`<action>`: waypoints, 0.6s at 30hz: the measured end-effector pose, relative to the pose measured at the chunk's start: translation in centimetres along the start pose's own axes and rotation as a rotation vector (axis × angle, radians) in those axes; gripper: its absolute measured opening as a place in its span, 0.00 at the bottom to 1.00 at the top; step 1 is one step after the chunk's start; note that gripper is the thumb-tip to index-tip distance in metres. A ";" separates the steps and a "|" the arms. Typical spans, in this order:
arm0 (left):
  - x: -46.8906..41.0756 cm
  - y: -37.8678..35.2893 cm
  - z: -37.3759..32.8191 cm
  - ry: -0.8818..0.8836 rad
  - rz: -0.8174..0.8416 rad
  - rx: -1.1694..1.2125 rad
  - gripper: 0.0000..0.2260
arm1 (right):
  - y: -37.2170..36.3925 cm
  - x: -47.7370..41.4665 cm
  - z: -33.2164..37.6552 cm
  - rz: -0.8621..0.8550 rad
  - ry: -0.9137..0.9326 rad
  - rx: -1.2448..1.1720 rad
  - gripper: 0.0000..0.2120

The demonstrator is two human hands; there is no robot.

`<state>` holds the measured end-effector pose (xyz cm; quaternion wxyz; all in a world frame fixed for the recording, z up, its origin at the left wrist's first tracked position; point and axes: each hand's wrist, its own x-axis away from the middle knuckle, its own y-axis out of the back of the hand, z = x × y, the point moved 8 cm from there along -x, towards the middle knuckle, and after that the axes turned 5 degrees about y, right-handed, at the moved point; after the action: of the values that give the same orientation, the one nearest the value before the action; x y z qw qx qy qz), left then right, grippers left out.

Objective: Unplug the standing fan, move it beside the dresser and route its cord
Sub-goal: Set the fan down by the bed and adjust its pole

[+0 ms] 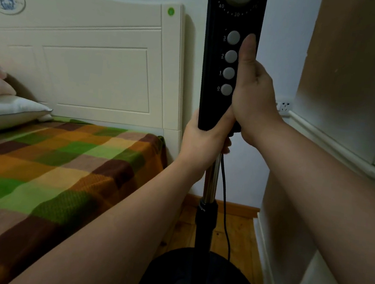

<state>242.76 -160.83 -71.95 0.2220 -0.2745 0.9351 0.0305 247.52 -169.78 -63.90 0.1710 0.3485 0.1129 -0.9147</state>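
Bed w/ green, orange & brown checked blanket (pixel 58 174) fills the left side, w/ a cream panelled wooden headboard (pixel 97 67) behind it. On the right stands a tall cream wooden dresser (pixel 348 101) w/ a moulded ledge.

Btwn the two, over the orange wooden plank floor (pixel 237 235), is the black standing fan (pixel 214 75). It shows a black control column w/ four grey buttons, a chrome pole (pixel 211 181) & a round black base (pixel 167 278) at the bottom edge; the fan head is out of view. The fan is already near the dresser's side, w/ its base just beside the dresser's foot. Can't tell if the base rests on the floor or is lifted.

Both arms reach in. Right grip (pixel 254 95) wraps the column's right edge, thumb laid up the front beside the buttons. Left grip (pixel 205 139) is clenched round the column's bottom end, where the pole begins. Both are grasping the fan, i.e. a carrying or placing hold.

Thin black cord (pixel 224 203) drops from under the column, hangs loose alongside the pole & goes out of sight behind the base. Its plug isn't in view. White wall socket (pixel 284 107), half hidden btwn the right wrist & the dresser, shows bare holes & no plug in the visible part.

Judgement: unplugging is prob. done, & the move is under way or near its end. Left to do: settle the fan in its spot, let go, then route the cord, which doesn't look begun since it hangs free.
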 end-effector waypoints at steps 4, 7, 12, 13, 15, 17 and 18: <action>0.1 0.7 -0.4 -0.021 0.008 -0.039 0.27 | -0.3 0.1 0.2 0.002 0.005 -0.013 0.20; 0.6 0.9 -0.4 -0.031 -0.006 -0.005 0.22 | -0.4 0.5 0.1 0.010 -0.001 -0.011 0.20; 1.8 1.1 1.5 -0.009 0.024 0.045 0.17 | -0.4 1.9 -2.1 0.047 -0.030 0.012 0.18; 1.9 1.1 1.7 -0.002 0.025 0.043 0.16 | -0.4 2.1 -2.3 0.047 -0.033 0.005 0.17; 1.9 1.2 1.9 0.012 0.023 0.038 0.14 | -0.4 2.2 -2.4 0.039 -0.037 -0.011 0.17; 1.9 1.3 1.8 0.009 0.015 0.031 0.16 | -0.4 2.2 -2.3 0.032 -0.030 -0.006 0.18; 1.9 1.3 1.8 0.002 0.013 0.028 0.17 | -0.4 2.2 -2.3 0.035 -0.025 -0.003 0.18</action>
<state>241.41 -160.36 -74.50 0.2245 -0.2653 0.9375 0.0185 247.19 -169.21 -67.03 0.1888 0.3384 0.1061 -0.9157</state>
